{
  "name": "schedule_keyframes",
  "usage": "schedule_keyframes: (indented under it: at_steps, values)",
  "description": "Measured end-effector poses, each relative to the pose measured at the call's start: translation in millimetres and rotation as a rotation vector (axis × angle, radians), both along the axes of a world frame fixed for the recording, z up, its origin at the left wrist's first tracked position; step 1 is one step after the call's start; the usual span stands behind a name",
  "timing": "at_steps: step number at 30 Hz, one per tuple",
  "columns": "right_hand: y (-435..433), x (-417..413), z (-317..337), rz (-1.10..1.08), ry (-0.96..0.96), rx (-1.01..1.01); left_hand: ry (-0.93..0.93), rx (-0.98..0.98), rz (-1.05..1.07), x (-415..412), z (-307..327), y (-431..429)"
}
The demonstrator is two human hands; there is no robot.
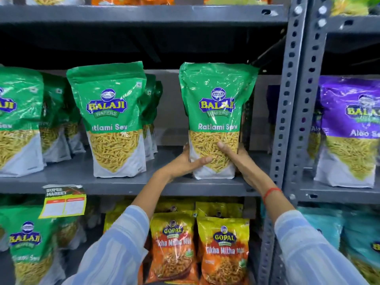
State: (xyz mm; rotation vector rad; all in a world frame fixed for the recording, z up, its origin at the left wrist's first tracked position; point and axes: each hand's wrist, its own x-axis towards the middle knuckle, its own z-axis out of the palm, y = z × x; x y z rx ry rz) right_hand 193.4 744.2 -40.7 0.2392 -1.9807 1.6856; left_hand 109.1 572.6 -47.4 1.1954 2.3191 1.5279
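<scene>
Held pouch (216,112): green Ratlami Sev pack, upright, label facing out, on the middle shelf (123,185) towards its right end. The base sits close to the shelf's front edge; contact with the board cannot be confirmed.

Left hand (183,164): grips the pouch's lower left edge, thumb laid across the front window, fingers wrapped out of sight behind.

Right hand (238,159): grips the lower right edge the same way, thumb on the front, fingers curled round the side. A red thread (271,192) shows on that wrist.

Clearances:
- Left: a stretch of bare shelf board lies between the held pouch and the neighbouring green pouch (111,124), which stands well apart from it near the front edge.
- Right: only a narrow gap to the perforated upright post (287,120), with the right forearm just beside the post.
- Above: dark open space from the pouch's top seal up to the upper shelf (144,14).

Beyond the post, in the next bay, stands a purple pouch (349,130). A price tag (63,201) hangs from the shelf's front edge at the left. Gopal packets (224,249) fill the level below, under both forearms.
</scene>
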Motion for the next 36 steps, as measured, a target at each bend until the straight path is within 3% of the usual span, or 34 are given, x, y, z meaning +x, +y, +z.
schedule_keyframes:
  at_steps: [6, 19, 29, 34, 36]
  values:
    - [6.5, -1.2, -1.9, 0.08, -0.039, -0.083, 0.085, -0.08, 0.066, 1.2, -3.9, 1.0]
    - [10.2, -6.8, -2.0, 0.05, -0.047, -0.197, 0.037, -0.128, 0.113, -13.8, -11.5, 6.0]
    - [6.5, -5.5, -2.1, 0.045, -0.018, -0.113, 0.024, -0.104, 0.078, -6.8, -8.9, 2.5]
    - [-12.9, 9.6, -7.2, -0.287, 0.009, 0.06, -0.042, -0.113, 0.085, 12.2, -3.6, -7.6]
    - [-26.9, 17.4, -14.7, -0.504, 0.143, 0.161, -0.052, -0.004, 0.16, 25.1, -0.1, -9.7]
